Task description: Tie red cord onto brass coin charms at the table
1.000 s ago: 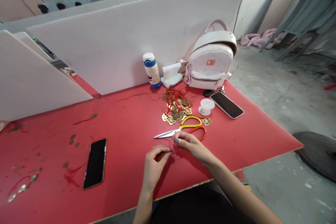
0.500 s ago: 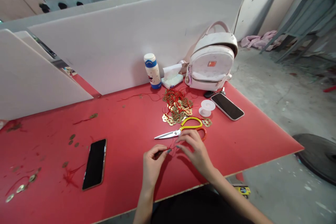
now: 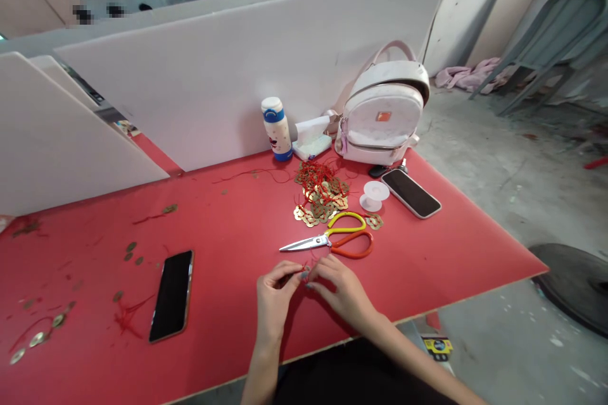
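My left hand [image 3: 274, 297] and my right hand [image 3: 340, 289] meet fingertip to fingertip low over the red table [image 3: 228, 228], both pinched on a thin red string [image 3: 305, 271]. What hangs on the string is too small to make out. Just beyond my fingers lie scissors [image 3: 332, 240] with one yellow and one orange handle, blades pointing left. Behind them sits a heap of brass coins tied with red string [image 3: 322, 195].
A black phone [image 3: 171, 295] lies to the left, a second phone [image 3: 411, 192] and a white spool [image 3: 374, 193] to the right. A white backpack [image 3: 384, 115], tissue pack [image 3: 311, 137] and bottle [image 3: 276, 128] stand against the white partition [image 3: 213, 76]. Loose coins [image 3: 38, 335] and thread scraps dot the left side.
My right hand has drawn back from the scissors' handles toward me and closed in on the left hand. The left hand has barely shifted.
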Demonstrator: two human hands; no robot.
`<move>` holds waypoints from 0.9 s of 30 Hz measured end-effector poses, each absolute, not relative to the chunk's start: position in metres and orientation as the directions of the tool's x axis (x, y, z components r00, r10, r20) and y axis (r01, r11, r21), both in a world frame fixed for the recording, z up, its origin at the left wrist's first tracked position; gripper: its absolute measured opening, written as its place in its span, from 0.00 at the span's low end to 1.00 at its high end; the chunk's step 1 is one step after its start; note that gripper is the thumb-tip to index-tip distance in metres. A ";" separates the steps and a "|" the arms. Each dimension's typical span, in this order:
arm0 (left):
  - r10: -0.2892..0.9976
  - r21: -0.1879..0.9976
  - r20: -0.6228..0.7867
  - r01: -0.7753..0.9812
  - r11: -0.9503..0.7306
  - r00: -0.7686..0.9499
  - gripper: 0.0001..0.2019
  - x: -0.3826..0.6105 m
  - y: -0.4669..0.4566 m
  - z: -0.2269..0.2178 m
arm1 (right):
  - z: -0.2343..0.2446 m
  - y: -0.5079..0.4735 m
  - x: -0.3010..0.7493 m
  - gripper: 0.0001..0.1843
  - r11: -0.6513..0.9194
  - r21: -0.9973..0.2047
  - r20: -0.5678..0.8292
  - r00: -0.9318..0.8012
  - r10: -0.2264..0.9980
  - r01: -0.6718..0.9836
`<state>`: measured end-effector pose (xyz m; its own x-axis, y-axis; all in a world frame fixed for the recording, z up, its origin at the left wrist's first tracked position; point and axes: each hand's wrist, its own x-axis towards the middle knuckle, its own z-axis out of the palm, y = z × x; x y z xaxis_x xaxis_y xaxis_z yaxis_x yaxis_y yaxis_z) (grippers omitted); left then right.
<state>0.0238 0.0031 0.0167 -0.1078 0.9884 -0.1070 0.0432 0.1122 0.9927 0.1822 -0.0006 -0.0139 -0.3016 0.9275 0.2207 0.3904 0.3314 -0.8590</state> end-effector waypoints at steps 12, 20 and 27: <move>0.983 0.976 -0.170 0.127 0.177 -0.064 0.06 0.029 -0.001 0.013 | -0.005 0.008 0.187 0.12 0.237 -0.969 0.221 -0.176 0.959 0.075; 0.979 0.968 -0.204 0.152 0.201 0.003 0.05 0.029 -0.003 0.011 | -0.010 0.014 0.182 0.10 0.039 -0.996 0.047 -0.095 0.994 -0.082; 0.987 0.974 -0.157 0.167 0.152 0.019 0.06 0.027 -0.002 0.011 | -0.012 0.013 0.181 0.09 0.039 -0.992 0.049 -0.084 0.995 -0.118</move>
<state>0.0274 -0.0016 0.0110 0.0187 0.9874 -0.1572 0.1670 0.1520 0.9742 0.1812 0.0134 -0.0119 -0.0841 0.9953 0.0488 -0.1178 0.0387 -0.9923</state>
